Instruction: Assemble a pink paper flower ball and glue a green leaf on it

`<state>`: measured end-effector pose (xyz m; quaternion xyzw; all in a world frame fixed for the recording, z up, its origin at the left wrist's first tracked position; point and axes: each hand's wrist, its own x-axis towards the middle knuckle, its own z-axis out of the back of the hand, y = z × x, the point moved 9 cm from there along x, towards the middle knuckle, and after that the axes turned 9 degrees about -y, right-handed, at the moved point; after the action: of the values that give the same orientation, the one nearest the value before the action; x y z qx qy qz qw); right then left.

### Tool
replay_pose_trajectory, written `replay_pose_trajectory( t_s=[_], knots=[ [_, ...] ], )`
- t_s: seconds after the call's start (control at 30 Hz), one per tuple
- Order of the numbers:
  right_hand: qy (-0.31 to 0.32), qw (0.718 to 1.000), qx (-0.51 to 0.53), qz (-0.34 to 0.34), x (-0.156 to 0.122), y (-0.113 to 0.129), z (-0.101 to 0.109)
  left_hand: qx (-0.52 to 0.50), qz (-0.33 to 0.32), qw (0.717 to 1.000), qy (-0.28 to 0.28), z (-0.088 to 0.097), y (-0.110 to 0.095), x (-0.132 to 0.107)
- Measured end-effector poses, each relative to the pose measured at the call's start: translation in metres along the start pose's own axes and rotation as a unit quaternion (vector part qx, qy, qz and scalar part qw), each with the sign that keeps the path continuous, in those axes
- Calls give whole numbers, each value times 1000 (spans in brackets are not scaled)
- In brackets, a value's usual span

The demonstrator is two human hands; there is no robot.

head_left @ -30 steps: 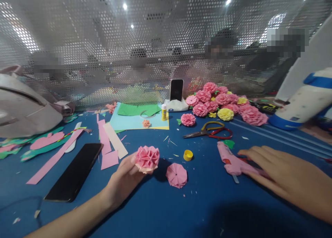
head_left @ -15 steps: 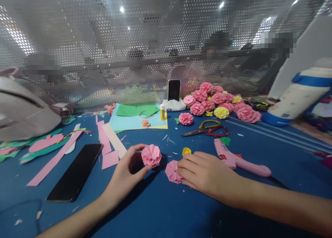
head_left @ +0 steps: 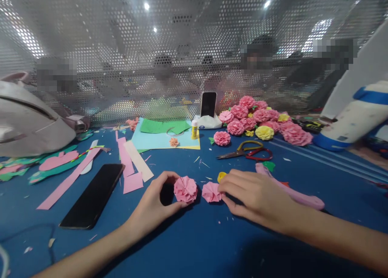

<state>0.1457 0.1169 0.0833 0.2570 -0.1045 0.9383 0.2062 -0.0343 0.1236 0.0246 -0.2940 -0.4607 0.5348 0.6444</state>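
My left hand (head_left: 154, 203) pinches a pink folded paper flower (head_left: 185, 189) between thumb and fingers, just above the blue table (head_left: 194, 237). My right hand (head_left: 257, 197) grips a second pink pleated paper piece (head_left: 211, 192) by its right edge, close beside the first flower. A pink glue gun (head_left: 291, 191) lies behind my right hand, partly hidden by it. A small yellow cap (head_left: 221, 175) peeks out just beyond my right fingers.
A black phone (head_left: 92, 195) lies at the left beside pink paper strips (head_left: 127, 165). Scissors (head_left: 245, 152), a heap of pink and yellow paper flowers (head_left: 260, 122), a glue stick (head_left: 194, 129), coloured sheets (head_left: 165, 134) and a propped phone (head_left: 208, 104) stand farther back. Perforated screen behind.
My right hand left the glue gun, crossed to the left and took hold of the flat pink piece. My left hand lowered and turned its flower toward that piece.
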Motion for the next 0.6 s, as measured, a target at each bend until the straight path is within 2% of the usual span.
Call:
replay_pose_trajectory(
  t_s=[0.13, 0.3, 0.5, 0.6],
  knots=[
    [53, 993, 68, -87, -2, -13, -2, 7, 0, 1000, 1, 0, 0, 1],
    [150, 976, 121, -104, -9, -8, -20, 1, 0, 1000, 5, 0, -1, 1],
    [172, 962, 135, -166, 0, -17, -21, -4, -3, 1000, 6, -1, -1, 1],
    [217, 947, 157, -180, 1, -16, -28, -3, 3, 1000, 12, -1, 1, 1]
  ],
)
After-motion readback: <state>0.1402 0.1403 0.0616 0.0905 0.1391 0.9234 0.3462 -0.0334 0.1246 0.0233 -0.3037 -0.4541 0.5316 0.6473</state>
